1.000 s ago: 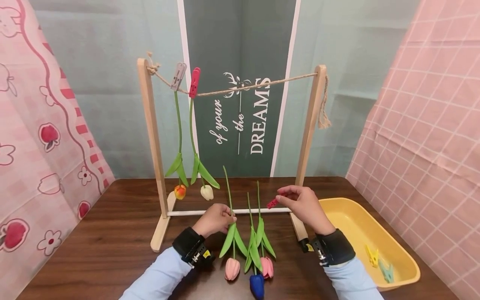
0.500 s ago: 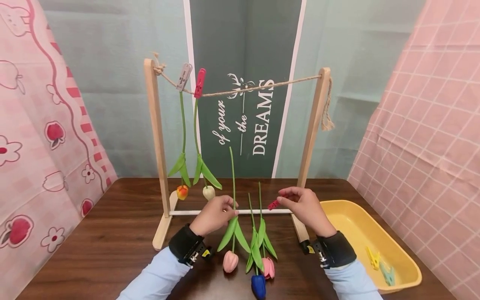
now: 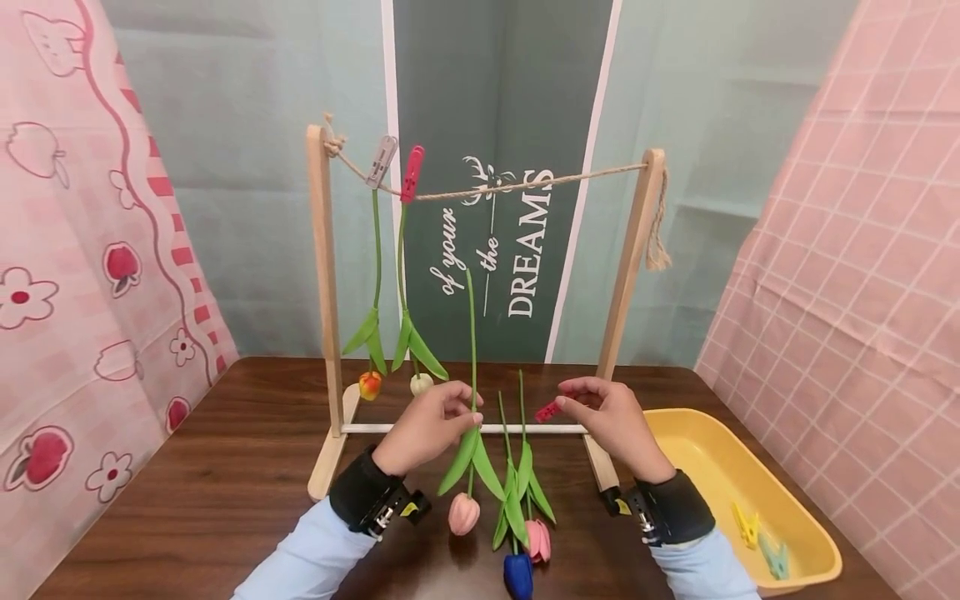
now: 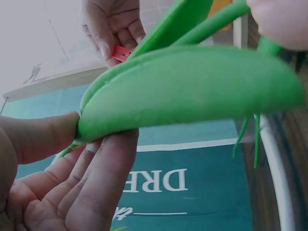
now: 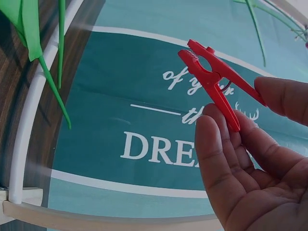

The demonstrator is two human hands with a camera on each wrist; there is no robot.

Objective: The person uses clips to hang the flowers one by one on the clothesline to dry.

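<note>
My left hand (image 3: 431, 425) pinches the stem of a light pink artificial tulip (image 3: 464, 513) just above its leaves, blossom hanging down and stem pointing up. In the left wrist view a broad green leaf (image 4: 192, 86) spans the thumb and fingers. Between thumb and fingers, my right hand (image 3: 611, 421) holds a red clothespin (image 5: 211, 79) by its handles, its toothed tips facing away from the palm. A blue tulip (image 3: 517, 575) and a darker pink tulip (image 3: 537, 542) lie together on the table between the hands, stems pointing away.
A rope (image 3: 525, 185) spans a wooden frame (image 3: 630, 267). A grey clothespin (image 3: 382, 162) and a red one hold an orange tulip (image 3: 370, 385) and a white tulip (image 3: 422, 384) on its left part. At right, a yellow tray (image 3: 697, 442) contains yellow and teal clothespins.
The left hand has raised the light pink tulip, so its stem tip now reaches higher before the backdrop. My right hand keeps its grip on the clothespin. The head view has shifted slightly.
</note>
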